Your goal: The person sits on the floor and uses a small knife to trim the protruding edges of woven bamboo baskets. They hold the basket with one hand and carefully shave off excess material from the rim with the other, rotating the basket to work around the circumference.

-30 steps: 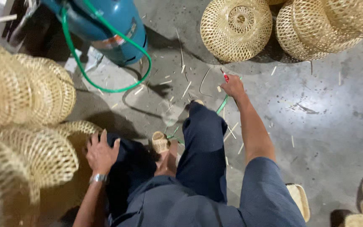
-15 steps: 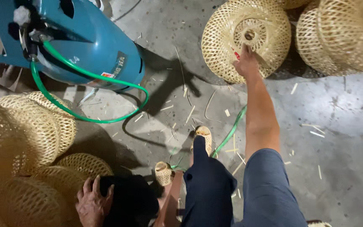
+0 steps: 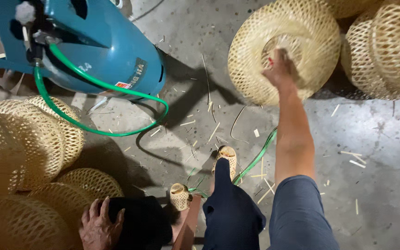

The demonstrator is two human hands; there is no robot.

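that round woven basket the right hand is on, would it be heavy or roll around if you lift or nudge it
The woven basket is open lattice with gaps throughout, so probably light for its size. Its rounded shape suggests it could roll or rock on the concrete floor if nudged. The right hand sits at its opening, and the thin strips may flex under a squeeze.

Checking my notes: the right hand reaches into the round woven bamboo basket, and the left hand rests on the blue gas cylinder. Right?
Not quite. In the head view the left hand rests on the person's dark-clothed knee, not the blue gas cylinder. The right hand does reach the round woven bamboo basket.
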